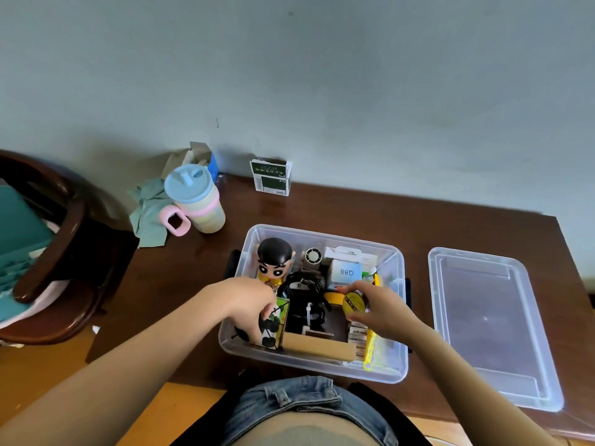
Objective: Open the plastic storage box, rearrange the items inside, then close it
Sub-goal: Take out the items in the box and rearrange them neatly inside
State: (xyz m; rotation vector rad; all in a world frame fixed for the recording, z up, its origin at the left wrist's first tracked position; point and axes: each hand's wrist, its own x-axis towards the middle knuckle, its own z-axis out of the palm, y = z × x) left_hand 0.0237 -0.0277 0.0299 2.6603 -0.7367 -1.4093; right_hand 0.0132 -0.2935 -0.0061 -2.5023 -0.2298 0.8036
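Status: plastic storage box (391, 317) is open on the tabletop (354, 207), lid (492, 329) off and lying flat well to the outside of the right hand. So step one looks done, rearranging is in progress, closing not yet done.

Left hand (249, 304): down inside the box at its left end, fingers curled round a panda-print carton (273, 323), holding it upright against the near-left corner. Cartoon figure (273, 260) stands just beyond this hand, black coiled cable (302, 296) just to its inner side.

Right hand (375, 309): fingers pinching a small yellow round tin (353, 303), lifted above the contents at the box's right side. Yellow tape roll (331, 298) sits just beside the tin, toward the left hand. Flat packets lie under this hand; can't tell what they are.

Cardboard piece (318, 346) lies along the near wall, between and below both hands.

Left to do, by my read: place tin and carton, then fetch lid and fit it.
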